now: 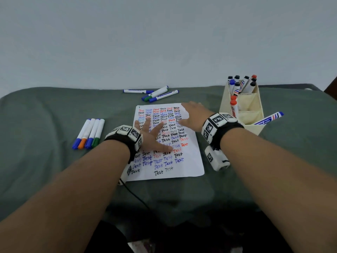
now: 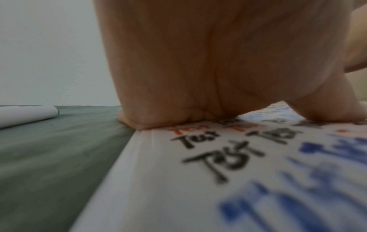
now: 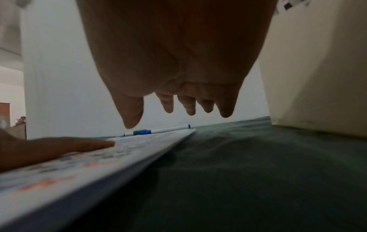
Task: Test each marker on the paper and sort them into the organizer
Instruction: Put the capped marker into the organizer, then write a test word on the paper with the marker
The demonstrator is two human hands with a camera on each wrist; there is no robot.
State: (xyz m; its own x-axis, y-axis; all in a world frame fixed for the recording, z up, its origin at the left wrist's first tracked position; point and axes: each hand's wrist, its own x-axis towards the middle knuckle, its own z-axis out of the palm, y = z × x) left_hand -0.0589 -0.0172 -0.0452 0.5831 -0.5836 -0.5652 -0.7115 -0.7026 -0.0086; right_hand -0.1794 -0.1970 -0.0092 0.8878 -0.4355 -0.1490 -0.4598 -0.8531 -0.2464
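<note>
On the green cloth-covered counter (image 1: 45, 115) lay the paper (image 1: 189, 161), crowded with "Test" marks in black, red and blue, with only its near strip blank. To its right stood the cream organizer (image 1: 255, 105), several markers upright in its far compartments. The left hand (image 1: 152, 136) pressed flat on the sheet, fingers spread and straight; the right hand (image 1: 191, 115) hovered over the far right corner, fingers (image 3: 168, 105) relaxed, extended and holding nothing. Four untested markers (image 1: 89, 133) lay side by side at the left, three more markers (image 1: 155, 94) beyond the paper's far edge. The reach would probably go best toward that far trio: keep the left palm anchoring the sheet, pinch one barrel mid-length, and write in the blank near strip.
</note>
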